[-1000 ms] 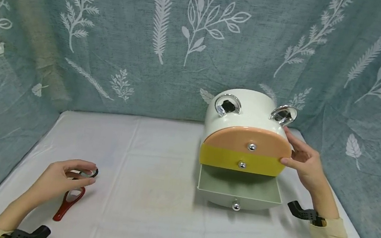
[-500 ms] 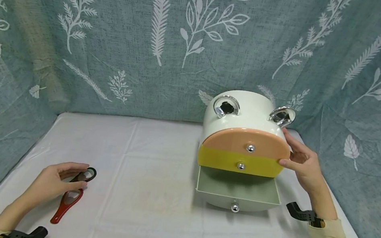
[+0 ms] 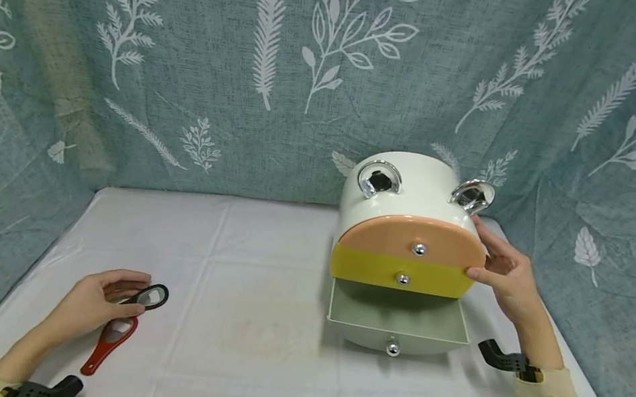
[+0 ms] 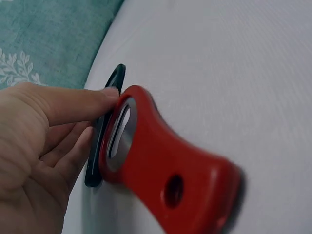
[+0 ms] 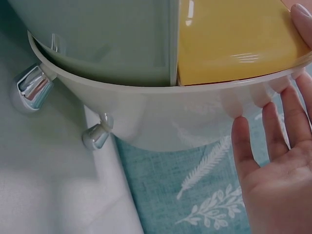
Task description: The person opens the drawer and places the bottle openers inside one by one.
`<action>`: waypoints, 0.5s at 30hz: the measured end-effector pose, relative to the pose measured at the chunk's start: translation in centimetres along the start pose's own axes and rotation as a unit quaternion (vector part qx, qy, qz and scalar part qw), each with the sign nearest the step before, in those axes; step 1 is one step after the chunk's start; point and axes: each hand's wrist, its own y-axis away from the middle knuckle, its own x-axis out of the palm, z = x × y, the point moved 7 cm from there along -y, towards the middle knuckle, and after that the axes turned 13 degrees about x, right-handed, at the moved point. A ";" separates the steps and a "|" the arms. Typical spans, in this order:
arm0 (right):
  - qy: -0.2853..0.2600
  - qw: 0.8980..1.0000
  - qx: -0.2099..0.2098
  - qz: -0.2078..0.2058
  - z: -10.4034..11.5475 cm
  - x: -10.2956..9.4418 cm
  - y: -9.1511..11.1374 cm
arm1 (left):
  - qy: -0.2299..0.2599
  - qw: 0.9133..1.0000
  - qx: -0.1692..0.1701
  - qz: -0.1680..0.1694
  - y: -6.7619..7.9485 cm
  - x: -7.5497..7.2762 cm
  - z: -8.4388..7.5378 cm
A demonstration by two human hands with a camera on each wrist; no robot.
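Note:
My left hand (image 3: 89, 309) pinches a dark tool with an oval ring head (image 3: 153, 297) between thumb and fingertips, low over the table. Close against it is a red tool (image 3: 104, 348) of similar shape; in the left wrist view the red tool (image 4: 180, 170) shows a metal-lined oval opening and a hole through its handle. Their exact kind is unclear. On the right stands a white frog-shaped drawer box (image 3: 416, 192). My right hand (image 3: 508, 279) rests on its right side, thumb on the front edge and other fingertips touching the outer wall (image 5: 195, 122).
The bottom green drawer (image 3: 395, 342) is pulled out and nothing shows inside. The yellow drawer (image 3: 369, 267) and orange drawer (image 3: 374, 233) above it are closed. Patterned curtains (image 3: 276, 152) border the white-covered table (image 3: 259, 271) at the back and sides.
The dark tool has come down and turned in my left hand, so its ring head now shows beyond the fingers, above the red tool. My right hand keeps its place on the box.

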 end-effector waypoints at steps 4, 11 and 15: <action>0.001 1.000 0.003 -0.001 -0.1 -0.1 0.0 | -0.032 0.999 0.011 0.006 -0.3 0.4 -0.4; -0.003 1.000 0.000 0.003 -0.1 0.0 0.0 | -0.020 0.999 0.036 0.017 -0.8 0.7 -1.1; -0.003 1.000 0.001 0.002 0.0 0.0 0.0 | -0.029 0.998 0.046 0.030 -1.1 1.1 -1.4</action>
